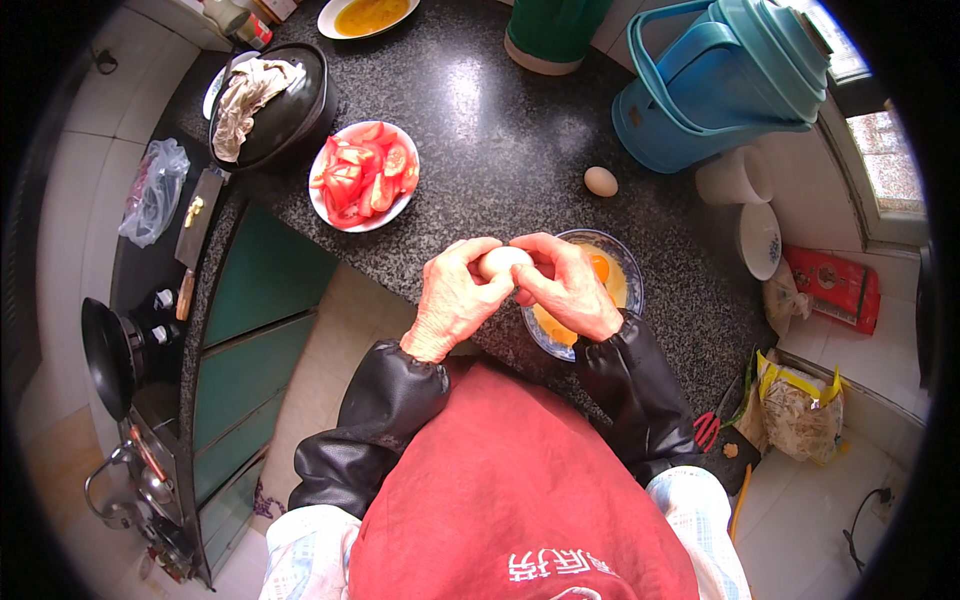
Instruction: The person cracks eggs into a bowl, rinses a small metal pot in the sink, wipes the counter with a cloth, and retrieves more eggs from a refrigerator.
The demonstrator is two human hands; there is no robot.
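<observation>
My left hand and my right hand hold one pale egg between their fingers, over the front edge of the speckled counter. Whether its shell is cracked, I cannot tell. Under my right hand stands a blue-rimmed bowl with raw egg in it; an orange yolk shows past the hand, which hides part of the bowl. Another whole egg lies on the counter beyond the bowl. To the left of it, a white plate holds cut tomato wedges.
A lidded black pot with a cloth on it stands at the left, near a cleaver. At the back right is a blue thermos jug. Red-handled scissors lie at the right. A wok sits on the stove.
</observation>
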